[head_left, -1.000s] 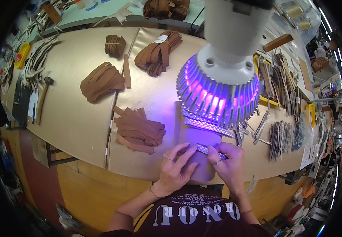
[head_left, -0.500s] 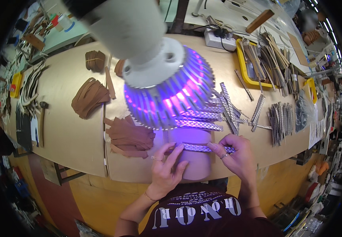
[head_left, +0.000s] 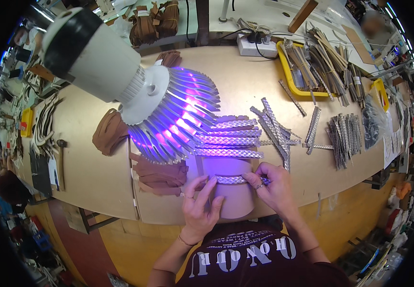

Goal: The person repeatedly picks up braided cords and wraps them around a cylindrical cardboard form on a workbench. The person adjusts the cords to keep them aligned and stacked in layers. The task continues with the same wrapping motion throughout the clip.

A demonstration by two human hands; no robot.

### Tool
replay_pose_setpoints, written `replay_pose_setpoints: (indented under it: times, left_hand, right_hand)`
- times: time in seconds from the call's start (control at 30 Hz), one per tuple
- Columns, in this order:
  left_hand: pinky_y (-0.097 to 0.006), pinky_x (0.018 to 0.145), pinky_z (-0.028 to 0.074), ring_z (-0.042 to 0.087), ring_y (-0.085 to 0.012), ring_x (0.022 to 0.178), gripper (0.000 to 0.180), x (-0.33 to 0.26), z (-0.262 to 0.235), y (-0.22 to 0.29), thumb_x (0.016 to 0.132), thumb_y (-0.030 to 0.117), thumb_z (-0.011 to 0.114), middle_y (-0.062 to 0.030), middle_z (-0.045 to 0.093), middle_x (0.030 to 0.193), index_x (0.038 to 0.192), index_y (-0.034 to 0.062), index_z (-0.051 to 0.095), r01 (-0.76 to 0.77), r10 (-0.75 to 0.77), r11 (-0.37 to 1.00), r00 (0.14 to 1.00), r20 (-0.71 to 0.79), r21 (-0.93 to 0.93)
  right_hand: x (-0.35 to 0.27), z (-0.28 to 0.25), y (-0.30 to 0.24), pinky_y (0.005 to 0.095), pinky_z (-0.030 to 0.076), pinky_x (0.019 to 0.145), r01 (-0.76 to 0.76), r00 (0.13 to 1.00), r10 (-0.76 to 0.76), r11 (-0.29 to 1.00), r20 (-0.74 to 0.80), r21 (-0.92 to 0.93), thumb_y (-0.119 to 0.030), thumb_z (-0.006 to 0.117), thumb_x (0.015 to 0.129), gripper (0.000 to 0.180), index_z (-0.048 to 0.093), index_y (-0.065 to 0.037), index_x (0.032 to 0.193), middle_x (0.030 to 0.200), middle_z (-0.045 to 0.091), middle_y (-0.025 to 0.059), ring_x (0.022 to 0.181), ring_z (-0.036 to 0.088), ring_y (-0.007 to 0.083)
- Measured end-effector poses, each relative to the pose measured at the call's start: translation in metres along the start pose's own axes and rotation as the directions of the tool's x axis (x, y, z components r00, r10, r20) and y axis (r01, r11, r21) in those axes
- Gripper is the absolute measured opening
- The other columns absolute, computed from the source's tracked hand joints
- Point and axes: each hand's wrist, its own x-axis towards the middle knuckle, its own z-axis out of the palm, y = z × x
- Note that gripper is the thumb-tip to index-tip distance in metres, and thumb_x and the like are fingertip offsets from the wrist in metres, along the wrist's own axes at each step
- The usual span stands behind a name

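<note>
A flat silvery braided strip (head_left: 230, 180) lies crosswise over a smooth, rounded tan form (head_left: 235, 203) at the table's near edge. My right hand (head_left: 272, 186) pinches the strip near its right end between thumb and fingers; a short tail shows beyond the grip. At the strip's left end my left hand (head_left: 199, 205) rests bent fingertips on it, with the thumb held apart lower down. Just beyond, several similar braided strips (head_left: 231, 153) lie side by side under purple light from a finned lamp (head_left: 178, 115).
The lamp hangs low over the table, left of the strips. Brown strap bundles (head_left: 159, 174) lie to my left, a hammer (head_left: 61, 162) farther left. Loose braided strips (head_left: 275, 126), a bunch of strips (head_left: 343, 138) and a yellow tray (head_left: 286, 71) are on the right.
The view has shifted, so the lamp appears farther left and shows more of the parallel strips. My right hand has come slightly closer to my left along the strip.
</note>
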Motion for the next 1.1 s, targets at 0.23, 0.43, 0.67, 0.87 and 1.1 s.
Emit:
replay_pose_setpoints:
  times: [0.23, 0.43, 0.67, 0.87, 1.1]
  left_hand:
    - [-0.050, 0.103, 0.038, 0.049, -0.0402, 0.122, 0.049, -0.008, -0.005, 0.004, 0.085, 0.023, 0.072, -0.0238, 0.049, 0.132, 0.127, 0.0022, 0.059, -0.083, 0.111, 0.979, 0.983, -0.144, 0.186]
    - [-0.053, 0.109, 0.034, 0.042, -0.0435, 0.132, 0.054, -0.012, -0.005, 0.015, 0.086, 0.028, 0.073, -0.0280, 0.040, 0.143, 0.130, 0.0031, 0.056, -0.105, 0.096, 0.990, 0.990, 0.100, 0.091]
    - [-0.055, 0.110, 0.032, 0.038, -0.0459, 0.135, 0.052, -0.008, -0.003, 0.015, 0.087, 0.030, 0.070, -0.0312, 0.035, 0.146, 0.132, 0.0058, 0.057, -0.107, 0.085, 0.989, 0.975, 0.204, 0.098]
    - [-0.055, 0.111, 0.031, 0.037, -0.0464, 0.136, 0.051, -0.005, -0.004, 0.019, 0.089, 0.032, 0.068, -0.0325, 0.032, 0.148, 0.132, 0.0068, 0.058, -0.118, 0.081, 0.984, 0.963, 0.258, 0.133]
    - [-0.057, 0.109, 0.034, 0.038, -0.0483, 0.133, 0.051, -0.002, -0.008, 0.022, 0.089, 0.036, 0.067, -0.0360, 0.034, 0.144, 0.133, 0.0110, 0.059, -0.164, 0.085, 0.961, 0.940, 0.329, 0.222]
  right_hand:
    - [0.004, -0.009, -0.031, 0.0382, 0.043, 0.050, 0.112, 0.992, -0.110, 0.993, 0.069, -0.027, -0.034, 0.072, 0.086, 0.034, 0.068, -0.003, 0.072, 0.056, 0.058, 0.0120, 0.048, 0.056, 0.0279]
    - [0.018, -0.006, -0.047, 0.0423, 0.046, 0.055, 0.164, 0.979, -0.140, 0.972, 0.146, -0.169, -0.039, 0.064, 0.090, 0.038, 0.070, -0.005, 0.077, 0.058, 0.060, 0.0132, 0.054, 0.061, 0.0335]
    - [0.007, -0.032, -0.028, 0.0325, 0.041, 0.049, 0.054, 0.989, -0.052, 0.998, 0.140, -0.010, -0.030, 0.068, 0.090, 0.032, 0.067, -0.001, 0.075, 0.054, 0.056, 0.0102, 0.046, 0.052, 0.0201]
    - [0.001, -0.031, -0.014, 0.0293, 0.039, 0.048, -0.021, 0.997, 0.014, 0.995, 0.073, 0.094, -0.023, 0.072, 0.087, 0.030, 0.063, 0.002, 0.073, 0.054, 0.055, 0.0086, 0.047, 0.048, 0.0145]
    - [0.004, -0.031, -0.009, 0.0294, 0.038, 0.048, -0.041, 0.995, 0.034, 0.996, 0.089, 0.079, -0.024, 0.072, 0.088, 0.031, 0.063, 0.002, 0.073, 0.055, 0.053, 0.0079, 0.049, 0.046, 0.0127]
